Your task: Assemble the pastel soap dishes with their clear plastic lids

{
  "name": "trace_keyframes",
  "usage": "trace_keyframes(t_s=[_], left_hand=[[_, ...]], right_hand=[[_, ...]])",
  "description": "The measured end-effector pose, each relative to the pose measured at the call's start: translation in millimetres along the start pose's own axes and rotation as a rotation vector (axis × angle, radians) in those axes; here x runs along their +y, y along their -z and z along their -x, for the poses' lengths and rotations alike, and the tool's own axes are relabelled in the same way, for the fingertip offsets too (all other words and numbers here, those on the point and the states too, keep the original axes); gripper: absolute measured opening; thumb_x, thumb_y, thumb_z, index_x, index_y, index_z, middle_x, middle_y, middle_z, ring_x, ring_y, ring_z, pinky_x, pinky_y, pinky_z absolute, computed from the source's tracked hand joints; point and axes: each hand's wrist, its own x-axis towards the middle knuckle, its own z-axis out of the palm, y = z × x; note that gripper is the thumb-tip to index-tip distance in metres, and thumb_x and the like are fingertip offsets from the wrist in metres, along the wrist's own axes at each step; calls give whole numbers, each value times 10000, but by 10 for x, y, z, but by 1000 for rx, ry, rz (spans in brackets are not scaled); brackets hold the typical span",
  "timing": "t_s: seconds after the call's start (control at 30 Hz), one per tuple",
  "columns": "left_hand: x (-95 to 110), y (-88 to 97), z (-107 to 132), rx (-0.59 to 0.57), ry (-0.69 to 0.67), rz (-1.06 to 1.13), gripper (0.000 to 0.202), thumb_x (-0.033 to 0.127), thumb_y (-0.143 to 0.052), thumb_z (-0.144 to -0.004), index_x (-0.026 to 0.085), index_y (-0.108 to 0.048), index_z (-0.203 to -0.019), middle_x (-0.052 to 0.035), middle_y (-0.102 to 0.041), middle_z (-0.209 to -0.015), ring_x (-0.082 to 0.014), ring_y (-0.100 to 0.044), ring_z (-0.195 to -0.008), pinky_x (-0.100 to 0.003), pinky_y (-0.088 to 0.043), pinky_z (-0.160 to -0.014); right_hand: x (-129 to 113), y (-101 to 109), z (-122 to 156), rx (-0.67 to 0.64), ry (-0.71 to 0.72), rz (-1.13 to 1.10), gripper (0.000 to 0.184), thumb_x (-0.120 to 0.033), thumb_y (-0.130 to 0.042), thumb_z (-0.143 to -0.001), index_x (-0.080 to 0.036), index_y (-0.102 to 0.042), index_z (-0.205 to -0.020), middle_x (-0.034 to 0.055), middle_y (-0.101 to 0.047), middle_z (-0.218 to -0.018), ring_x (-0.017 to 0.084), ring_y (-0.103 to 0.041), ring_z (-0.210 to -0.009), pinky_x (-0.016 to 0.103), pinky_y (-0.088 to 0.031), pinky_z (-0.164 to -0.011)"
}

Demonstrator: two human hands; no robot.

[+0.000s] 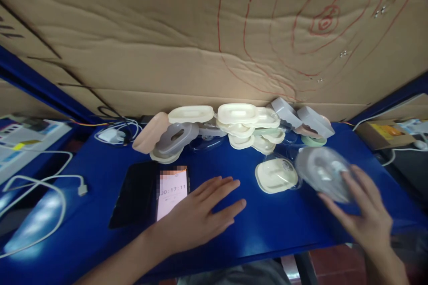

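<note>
My right hand [364, 213] grips a translucent greyish plastic container [321, 171] by its near right edge, and motion blurs its details. Just left of it lies a cream rounded lid-like piece [276, 176], with clear plastic beside and partly behind it. My left hand [207, 213] hovers at or over the blue table, fingers stretched out and holding nothing. Its wrist partly covers a lit phone [172, 187] with a running timer. Along the back, several cream plastic pieces [237, 113] are piled with a grey one [177, 138] and a peach one [152, 133].
A dark phone or tablet [135, 193] lies left of the lit phone. White cables [62, 205] and a charger [112, 134] are at the left. Grey tubs [314, 120] lean at the back right. A cardboard wall [150, 31] with red rings stands behind the blue table [254, 231].
</note>
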Motion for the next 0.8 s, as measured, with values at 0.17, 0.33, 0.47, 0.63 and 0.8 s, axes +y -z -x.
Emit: trace_keyframes(t_s=[0.17, 0.33, 0.47, 0.63, 0.8], left_hand=[[46, -119, 6, -131, -12, 23, 286, 220, -614, -1050, 212, -663, -1332, -89, -730, -1246, -239, -705, -1122, -418, -563, -1059], [143, -217, -31, -205, -17, 20, 235, 282, -654, -1044, 232, -678, -1272, -56, -724, -1232, -213, -682, -1097, -361, -520, -1011], [244, -300, -173, -209, -43, -69, 348, 323, -691, -1020, 214, -647, -1348, -87, -661, -1438, -262, -642, -1253, -413, -497, -1049], [138, -320, -536, -157, -77, -151, 418, 382, -650, -1043, 213, -610, -1423, -108, -618, -1516, -283, -613, -1337, -478, -448, -1141], [-519, -38, -958, 13, 255, -373, 381, 225, -552, -1070, 147, -591, -1441, -167, -641, -1484, -299, -618, -1351, -460, -467, -1125]], right_hand=[[853, 45, 575, 104, -368, 280, 723, -517, -834, -876, -277, -632, -1527, 197, -580, -1553, 504, -617, -1355, 662, -546, -1099], [984, -74, 483, 50, -339, 333, 801, -571, -792, -893, -215, -565, -1573, 275, -420, -1660, 589, -451, -1471, 773, -452, -1096], [478, -201, 29, 16, -128, 144, 657, -463, -700, -998, -246, -519, -1591, 230, -481, -1629, 480, -495, -1479, 701, -441, -1163], [-360, -548, -482, -369, 305, -145, 430, -363, -597, -1080, -224, -586, -1486, 149, -679, -1426, 323, -641, -1325, 538, -544, -1086], [-675, -839, -742, -438, 477, -234, 333, -299, -542, -1100, -197, -651, -1398, 147, -714, -1349, 301, -673, -1254, 490, -584, -1017]])
